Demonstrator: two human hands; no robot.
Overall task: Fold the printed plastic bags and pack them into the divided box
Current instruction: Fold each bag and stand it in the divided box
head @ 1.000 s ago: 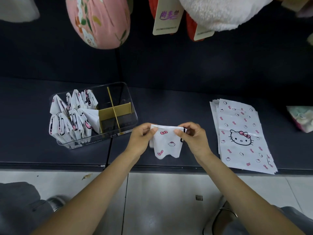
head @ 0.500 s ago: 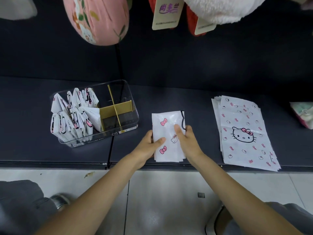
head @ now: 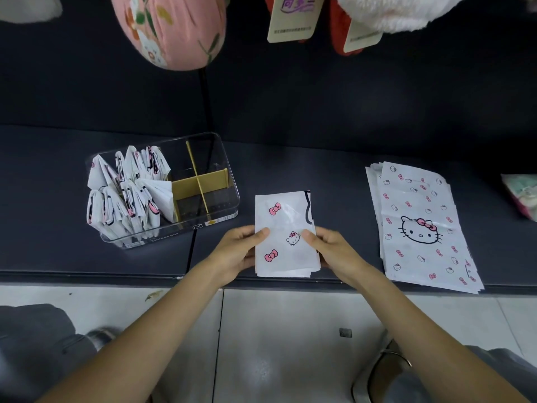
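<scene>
A half-folded white bag (head: 286, 225) printed with pink bows and a cat face lies flat on the dark shelf near its front edge. My left hand (head: 239, 251) grips its left edge, thumb on top. My right hand (head: 331, 250) grips its right edge the same way. To the left stands the clear divided box (head: 223, 158) with yellow dividers; several folded bags (head: 128, 196) fill its left compartments, and the right compartments hold nothing. A stack of flat printed bags (head: 418, 225) lies to the right.
Above the shelf hang a pink floral cushion (head: 171, 27), paper tags (head: 293, 18) and white plush. A pale packet (head: 523, 196) sits at the far right edge. Below the shelf front is light tiled floor.
The bag was held up by its top edge a second ago; it was then laid flat on the shelf, and both hands slid down to its side edges.
</scene>
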